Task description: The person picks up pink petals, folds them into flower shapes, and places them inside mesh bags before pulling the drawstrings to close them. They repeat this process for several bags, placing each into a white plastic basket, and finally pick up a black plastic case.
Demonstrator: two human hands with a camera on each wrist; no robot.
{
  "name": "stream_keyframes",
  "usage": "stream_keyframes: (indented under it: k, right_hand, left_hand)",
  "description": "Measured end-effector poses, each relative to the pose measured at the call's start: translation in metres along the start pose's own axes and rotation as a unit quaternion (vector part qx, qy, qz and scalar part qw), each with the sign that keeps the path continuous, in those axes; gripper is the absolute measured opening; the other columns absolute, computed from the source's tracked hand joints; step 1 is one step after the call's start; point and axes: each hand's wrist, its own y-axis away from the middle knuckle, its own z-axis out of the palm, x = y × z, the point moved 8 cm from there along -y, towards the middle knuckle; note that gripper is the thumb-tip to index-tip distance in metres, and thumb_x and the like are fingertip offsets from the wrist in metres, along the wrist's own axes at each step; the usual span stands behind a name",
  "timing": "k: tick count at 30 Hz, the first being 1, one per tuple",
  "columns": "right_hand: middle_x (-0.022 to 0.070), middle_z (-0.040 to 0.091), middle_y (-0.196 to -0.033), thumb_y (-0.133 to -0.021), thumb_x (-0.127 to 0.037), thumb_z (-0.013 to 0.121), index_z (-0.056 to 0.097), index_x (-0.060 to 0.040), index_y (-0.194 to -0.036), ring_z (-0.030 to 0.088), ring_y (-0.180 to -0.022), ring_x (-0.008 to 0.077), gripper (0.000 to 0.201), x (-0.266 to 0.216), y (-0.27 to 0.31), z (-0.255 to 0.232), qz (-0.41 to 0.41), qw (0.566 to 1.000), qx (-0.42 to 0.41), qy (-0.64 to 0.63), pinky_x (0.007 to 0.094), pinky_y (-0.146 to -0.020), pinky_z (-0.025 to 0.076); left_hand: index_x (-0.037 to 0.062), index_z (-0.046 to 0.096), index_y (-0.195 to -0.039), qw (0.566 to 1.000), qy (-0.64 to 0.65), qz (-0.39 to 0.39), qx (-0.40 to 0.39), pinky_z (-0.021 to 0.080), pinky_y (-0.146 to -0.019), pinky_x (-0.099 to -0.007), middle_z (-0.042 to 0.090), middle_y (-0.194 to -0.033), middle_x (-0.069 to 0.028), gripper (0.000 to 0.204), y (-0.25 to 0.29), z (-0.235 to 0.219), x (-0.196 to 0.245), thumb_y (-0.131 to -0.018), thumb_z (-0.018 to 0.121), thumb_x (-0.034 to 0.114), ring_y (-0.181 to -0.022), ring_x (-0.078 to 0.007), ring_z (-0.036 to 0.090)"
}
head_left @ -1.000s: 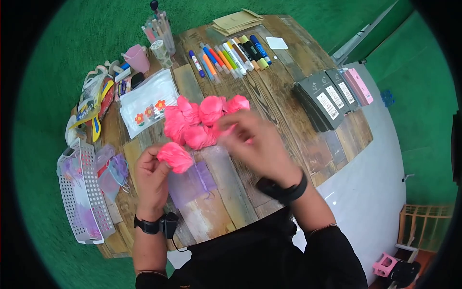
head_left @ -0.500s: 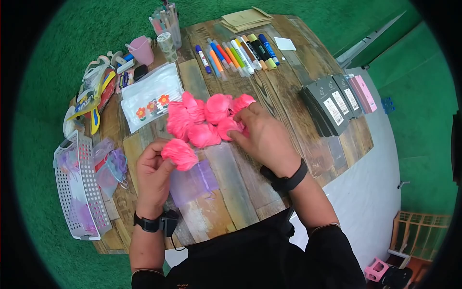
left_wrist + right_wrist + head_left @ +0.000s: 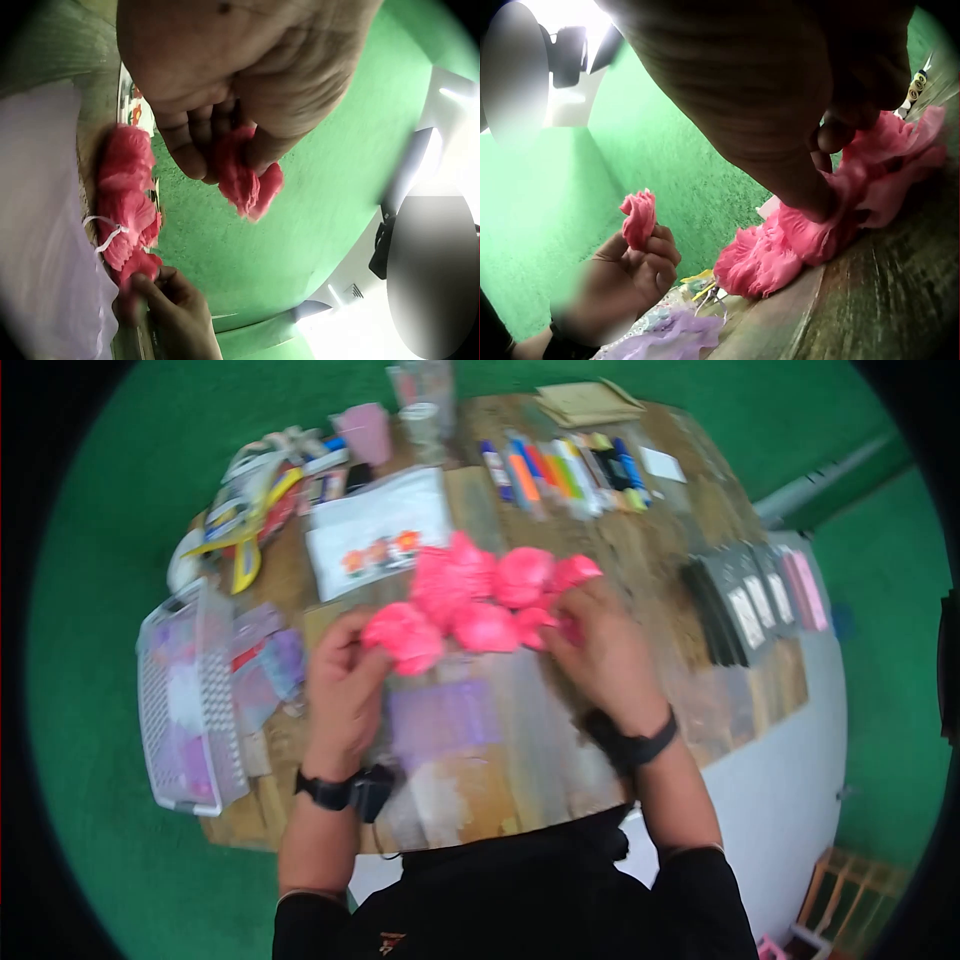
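Observation:
The left hand (image 3: 345,690) pinches one pink crumpled piece (image 3: 404,638) between thumb and fingers; in the left wrist view that piece (image 3: 247,176) hangs in the air, off the table. Several more pink pieces (image 3: 485,627) lie bunched in the middle of the table. At the right end of the bunch, the right hand (image 3: 612,660) has its thumb and fingers round another pink piece (image 3: 534,626), also visible under its fingers in the right wrist view (image 3: 817,225). A sheer purple pouch (image 3: 445,720) lies flat between the hands, nearer the person.
A white basket (image 3: 225,730) of pouches stands at the left. Behind the pink pieces are a flowered white bag (image 3: 375,525) and a row of markers (image 3: 570,475). Dark boxes (image 3: 735,610) stand at the right; a pink cup (image 3: 366,435) and scissors-like yellow tool (image 3: 246,560) at the back left.
The head view has shifted, so the table contents appear further right. The right hand, blurred over the bunch a second ago, is now down on a pink piece; the left hand still holds its piece.

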Motion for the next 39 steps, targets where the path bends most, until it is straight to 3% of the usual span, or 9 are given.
stream_keyframes:
  k: [3,8,13,16,19,22,23,29,39]
  right_hand:
    - [0.0140,0.068,-0.109,-0.088,-0.015,0.081,0.072,-0.0057,-0.103,0.071,-0.097,0.0365,0.019,-0.006,-0.001,-0.003,-0.002,1.000,0.004,0.000,0.0456,-0.081,0.058]
    - [0.0129,0.069,-0.102,-0.087,-0.007,0.082,0.069,-0.0010,-0.100,0.070,-0.090,0.0300,0.019,-0.004,-0.004,-0.007,0.014,0.998,-0.005,-0.063,0.0401,-0.077,0.056]
    - [0.0134,0.073,-0.094,-0.089,-0.011,0.083,0.072,-0.0006,-0.101,0.070,-0.083,0.0240,0.020,0.000,0.001,-0.023,0.057,0.996,-0.004,-0.065,0.0371,-0.076,0.056]
    - [0.0099,0.072,-0.085,-0.091,-0.013,0.084,0.072,0.0012,-0.102,0.070,-0.078,0.0172,0.021,0.006,0.001,-0.030,0.072,0.987,0.030,-0.144,0.0327,-0.072,0.057]
    - [0.0096,0.073,-0.086,-0.092,-0.011,0.083,0.072,0.0006,-0.103,0.072,-0.079,0.0171,0.019,0.009,0.002,-0.025,0.114,0.969,0.016,-0.217,0.0317,-0.071,0.058]
    - [0.0102,0.073,-0.089,-0.093,-0.010,0.082,0.071,-0.0002,-0.103,0.074,-0.079,0.0189,0.018,-0.024,0.002,-0.024,0.035,0.986,-0.001,-0.163,0.0320,-0.071,0.059]
    - [0.0112,0.073,-0.092,-0.093,-0.009,0.081,0.070,-0.0022,-0.104,0.075,-0.079,0.0228,0.017,-0.032,0.003,-0.020,0.002,0.987,-0.001,-0.158,0.0339,-0.070,0.060]
    - [0.0113,0.071,-0.096,-0.092,-0.006,0.080,0.069,-0.0042,-0.105,0.075,-0.081,0.0259,0.017,-0.063,0.011,-0.001,-0.083,0.981,-0.040,-0.168,0.0375,-0.071,0.060]
    - [0.0128,0.071,-0.101,-0.093,-0.001,0.077,0.070,-0.0011,-0.109,0.077,-0.086,0.0253,0.018,-0.066,0.016,0.004,-0.081,0.964,-0.090,-0.237,0.0366,-0.077,0.062]
  left_hand:
    - [0.0013,0.066,-0.130,1.000,0.005,-0.003,0.002,0.056,-0.093,-0.0286,0.072,-0.119,-0.0044,0.033,0.000,-0.004,-0.005,-0.098,0.072,-0.006,-0.106,-0.0108,0.068]
    - [0.0001,0.066,-0.127,0.994,-0.043,0.010,-0.104,0.052,-0.097,-0.0283,0.066,-0.124,-0.0034,0.034,0.002,0.022,-0.012,-0.095,0.074,-0.008,-0.112,-0.0100,0.063]
    - [-0.0013,0.068,-0.121,0.982,-0.114,0.049,-0.142,0.051,-0.102,-0.0315,0.064,-0.121,-0.0056,0.030,0.005,0.031,0.002,-0.092,0.072,-0.011,-0.115,-0.0157,0.062]
    - [-0.0020,0.068,-0.119,0.984,-0.108,0.026,-0.140,0.051,-0.104,-0.0329,0.064,-0.121,-0.0077,0.029,0.006,0.035,0.000,-0.091,0.072,-0.011,-0.115,-0.0181,0.063]
    - [-0.0010,0.070,-0.115,0.976,-0.130,0.003,-0.176,0.051,-0.105,-0.0347,0.063,-0.125,-0.0090,0.029,0.010,0.039,-0.008,-0.087,0.074,-0.010,-0.119,-0.0208,0.063]
    - [0.0013,0.073,-0.111,0.964,-0.174,0.057,-0.193,0.050,-0.108,-0.0369,0.062,-0.131,-0.0094,0.029,0.014,0.057,-0.001,-0.083,0.077,-0.007,-0.125,-0.0224,0.061]
    - [0.0041,0.074,-0.107,0.950,-0.222,0.079,-0.203,0.048,-0.113,-0.0401,0.059,-0.145,-0.0120,0.027,0.015,0.060,0.001,-0.082,0.079,-0.004,-0.136,-0.0262,0.058]
    - [0.0060,0.075,-0.108,0.964,-0.192,0.076,-0.167,0.044,-0.120,-0.0439,0.052,-0.162,-0.0174,0.027,0.017,0.066,0.004,-0.082,0.080,-0.003,-0.148,-0.0308,0.053]
    - [-0.0017,0.069,-0.113,0.981,-0.104,0.004,-0.161,0.052,-0.110,-0.0382,0.064,-0.144,-0.0162,0.023,0.019,0.057,-0.008,-0.092,0.071,-0.011,-0.132,-0.0235,0.063]
